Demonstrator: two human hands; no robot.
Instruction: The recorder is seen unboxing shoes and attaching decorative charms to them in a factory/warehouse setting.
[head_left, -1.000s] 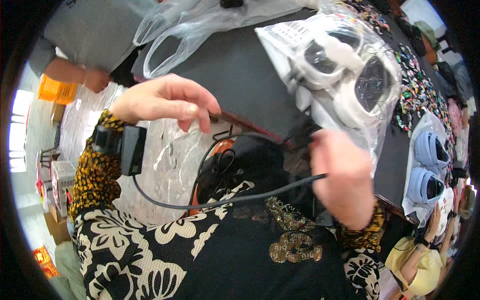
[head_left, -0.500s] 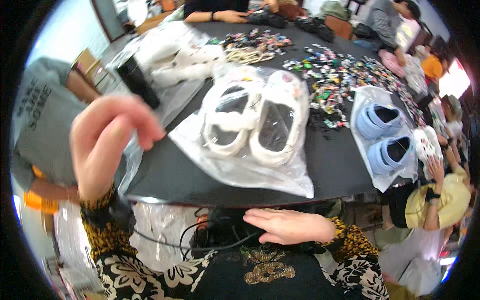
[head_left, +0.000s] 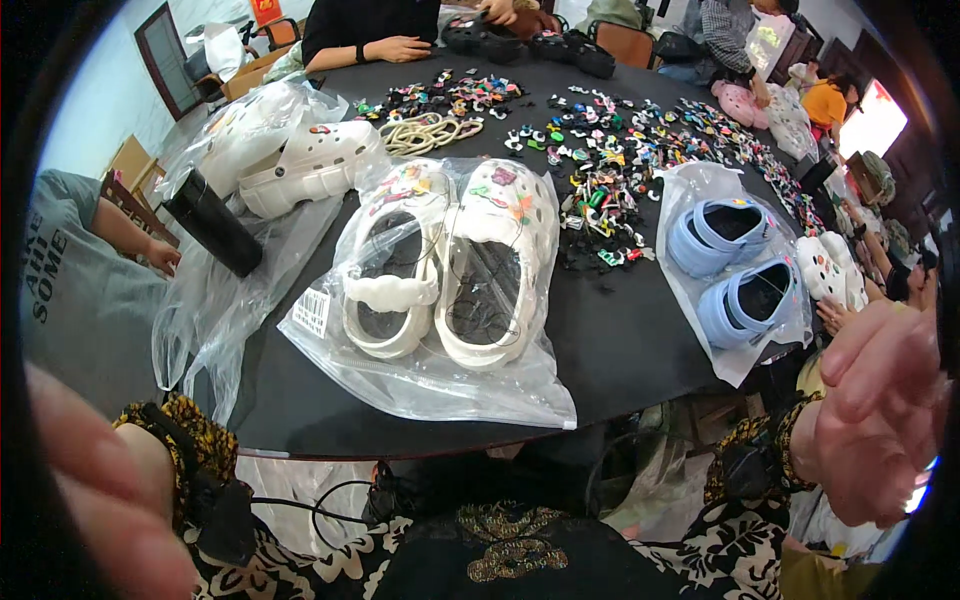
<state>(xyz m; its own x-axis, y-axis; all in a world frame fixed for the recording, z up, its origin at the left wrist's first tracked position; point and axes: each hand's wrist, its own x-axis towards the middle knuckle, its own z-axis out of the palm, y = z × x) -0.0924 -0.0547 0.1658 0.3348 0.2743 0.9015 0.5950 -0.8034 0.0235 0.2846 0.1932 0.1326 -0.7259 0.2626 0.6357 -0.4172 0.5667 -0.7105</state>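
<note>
- The left hand (head_left: 105,500) is raised close to the lens at the lower left, blurred; nothing is seen in it, but whether it is released or clenched cannot be told.
- The right hand (head_left: 880,420) is lifted at the lower right with fingers loosely curled, grasping nothing.
- One clear bag (head_left: 420,370) holding two white clogs (head_left: 445,265) lies at the near edge of the tabletop (head_left: 620,330), nearest both hands (neither touches it).
- A good pick-up is judged to need both hands brought down onto the bag's near corners, so the pair is not spilled.
- At the right edge, two blue clogs (head_left: 735,265) lie on a second bag.
- At the left edge, one black cylinder (head_left: 212,222) stands beside another bagged white pair (head_left: 300,160).
- Across the far half, small charms (head_left: 620,150) are scattered, too many to count.
</note>
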